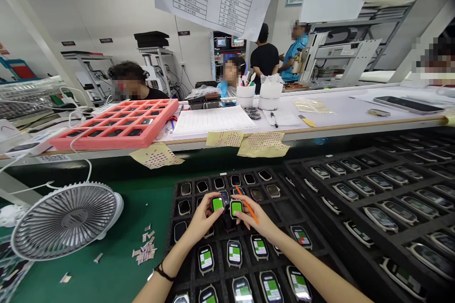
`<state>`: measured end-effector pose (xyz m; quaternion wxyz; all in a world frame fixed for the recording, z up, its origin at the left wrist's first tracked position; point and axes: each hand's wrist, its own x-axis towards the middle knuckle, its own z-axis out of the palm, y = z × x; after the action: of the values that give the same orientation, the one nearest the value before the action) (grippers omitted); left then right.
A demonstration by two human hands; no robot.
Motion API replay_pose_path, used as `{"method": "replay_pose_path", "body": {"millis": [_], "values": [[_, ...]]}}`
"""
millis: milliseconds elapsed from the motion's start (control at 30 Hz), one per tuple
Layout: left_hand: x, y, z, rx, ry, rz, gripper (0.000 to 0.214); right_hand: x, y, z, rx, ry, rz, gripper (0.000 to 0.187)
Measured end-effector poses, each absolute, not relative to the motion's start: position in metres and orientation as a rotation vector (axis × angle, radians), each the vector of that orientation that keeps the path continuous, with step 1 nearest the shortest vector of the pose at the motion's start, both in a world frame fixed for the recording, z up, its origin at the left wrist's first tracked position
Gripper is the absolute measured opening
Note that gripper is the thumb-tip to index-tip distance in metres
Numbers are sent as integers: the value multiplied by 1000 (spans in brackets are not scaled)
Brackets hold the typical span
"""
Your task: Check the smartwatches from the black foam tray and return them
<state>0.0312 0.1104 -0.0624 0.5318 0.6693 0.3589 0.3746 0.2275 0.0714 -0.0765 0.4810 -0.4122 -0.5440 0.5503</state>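
My left hand (202, 218) is closed around a smartwatch case (217, 203) whose screen glows green, the thumb lying on its lower edge. Right beside it, my right hand (261, 221) pinches a second smartwatch case (235, 208), also green on its screen. A thin orange stick, pen-like (248, 204), lies across the fingers of that same hand. Both hands are above a black foam tray (283, 209) with watch cases in its pockets. Near the front, several lit watches (234, 252) show green and white blocks; those farther back (219, 183) have dark screens. My hands hide some pockets.
More black trays of watches (384, 218) are stacked on the right. At left stand a white fan (69, 220) and small paper-like scraps (145, 250) on the green mat (124, 274). A raised shelf (320, 128) holds a pink foam tray (106, 142). Co-workers are beyond it.
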Motion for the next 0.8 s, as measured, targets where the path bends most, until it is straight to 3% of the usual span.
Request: {"method": "replay_pose_path", "body": {"millis": [800], "values": [[31, 108, -60, 1651, 872, 905, 38, 229, 72, -78, -1018, -1305, 1336, 41]]}}
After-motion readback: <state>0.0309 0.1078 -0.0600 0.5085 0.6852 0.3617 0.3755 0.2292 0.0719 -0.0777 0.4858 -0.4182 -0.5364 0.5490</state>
